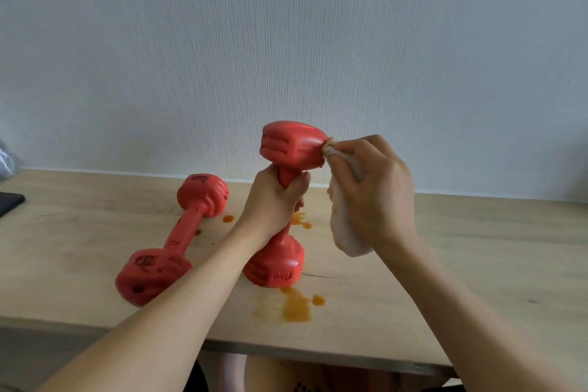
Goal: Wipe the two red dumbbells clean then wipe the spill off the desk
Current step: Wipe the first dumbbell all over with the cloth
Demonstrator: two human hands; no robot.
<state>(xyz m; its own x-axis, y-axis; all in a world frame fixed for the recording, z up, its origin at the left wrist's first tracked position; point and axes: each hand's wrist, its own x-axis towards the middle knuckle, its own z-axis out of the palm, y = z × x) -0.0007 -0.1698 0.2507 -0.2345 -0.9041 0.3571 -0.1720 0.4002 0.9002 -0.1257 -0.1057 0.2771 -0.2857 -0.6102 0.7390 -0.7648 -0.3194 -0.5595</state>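
Nearest the camera: two bare forearms reaching over the front edge of the surface [477,264], pale wood-grain laminate, matte.

Left hand [273,200] is wrapped tight around the handle of the upright dumbbell [291,149], standing it on end; its lower head sits on the surface just beside the spill [296,307]. Right hand [372,188] pinches a bunched cloth [345,232] and presses it against the right side of the upper head. Both hands are therefore closed on something, close together but not touching.

The second dumbbell [187,229] lies on its side to the left, free of both hands, dark specks on its near head.

Materials: dumbbells are red, moulded, with ribbed, faceted heads and raised lettering; the coating looks like smooth plastic or vinyl. Judgement: rigid, moderately heavy, possibly slick where wet, so the narrow handle is the sound place to hold, as it is held here. The ribs will likely trap residue. The cloth is soft, limp, off-white, stained orange; its loose tail hangs below the hand.

The spill is orange-brown liquid: a smeared patch near the front edge, plus small drops [227,219] between the dumbbells.

A dark flat object [9,202] is at far left; a textured pale wall is behind.
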